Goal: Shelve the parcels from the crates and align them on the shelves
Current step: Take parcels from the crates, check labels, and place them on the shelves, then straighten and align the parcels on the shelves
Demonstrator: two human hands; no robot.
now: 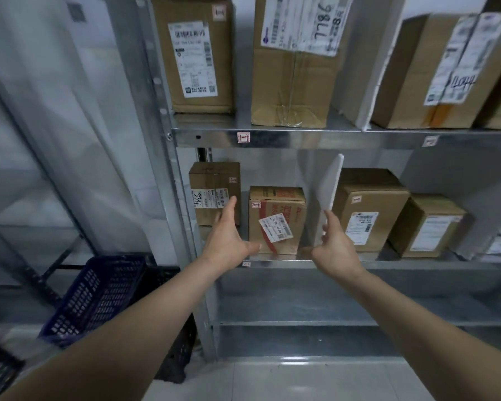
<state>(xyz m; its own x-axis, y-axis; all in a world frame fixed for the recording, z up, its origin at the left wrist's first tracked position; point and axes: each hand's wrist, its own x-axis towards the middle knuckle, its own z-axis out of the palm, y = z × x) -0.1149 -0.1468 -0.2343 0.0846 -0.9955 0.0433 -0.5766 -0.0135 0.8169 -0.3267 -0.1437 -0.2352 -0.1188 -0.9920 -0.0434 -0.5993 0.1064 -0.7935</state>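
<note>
A brown parcel with red tape and a tilted white label (276,219) stands on the middle shelf (272,257). My left hand (227,238) is open just left of it, thumb near its lower left corner, fingers reaching over a taller brown parcel (214,192). My right hand (334,244) is open to the parcel's right, its fingertips against a white divider panel (329,183) that leans upright. Neither hand holds anything. Two more brown parcels (368,209) (428,225) sit right of the divider.
The upper shelf (301,137) carries large brown boxes (198,53) (295,62) (443,73) and a second white divider (373,91). A blue crate (96,296) leans on a black crate (177,357) left of the rack post (168,157). The bottom shelf (330,322) is metal.
</note>
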